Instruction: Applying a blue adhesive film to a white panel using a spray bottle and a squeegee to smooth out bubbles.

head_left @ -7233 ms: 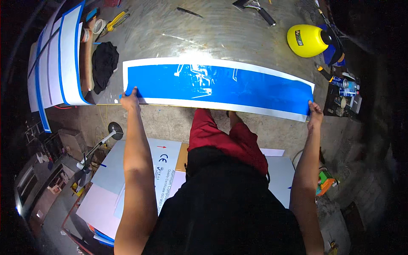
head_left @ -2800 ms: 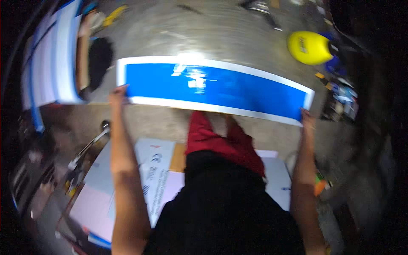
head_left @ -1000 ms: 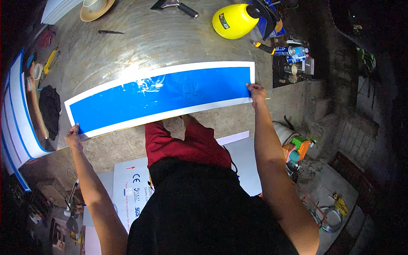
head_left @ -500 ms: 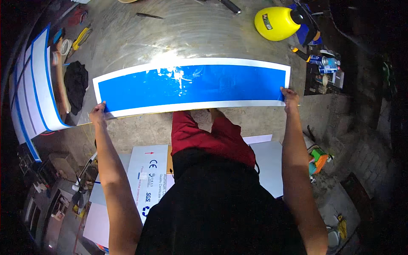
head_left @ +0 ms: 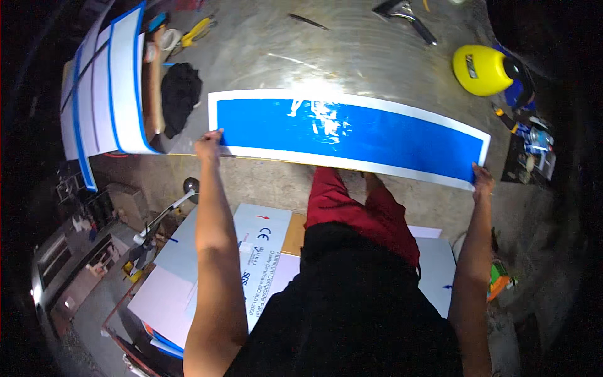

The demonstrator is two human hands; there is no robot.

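Note:
A long blue panel with a white border [head_left: 389, 138] lies along the near edge of the metal-topped table [head_left: 264, 63], its glossy face up and catching a bright glare. My left hand [head_left: 209, 144] pinches its near left corner, thumb on top. At the near right corner, my right hand [head_left: 482, 181] grips the panel the same way, thumb over the border. Fingers beneath the panel are hidden on both sides. A crumpled black cloth [head_left: 180, 97] rests to the left of the panel.
Large white sheets with blue edges [head_left: 125, 81] curve over the table's left end. Yellow scissors [head_left: 196, 31], a dark pen [head_left: 308, 21], a black-handled squeegee [head_left: 411, 19] and a yellow spray bottle [head_left: 480, 70] lie farther back. Printed panels [head_left: 264, 283] are stacked behind me.
The view has turned, so the scene sits farther right and tilted. Both hands keep hold of the panel's ends. Whether the panel itself slid on the table is hard to tell.

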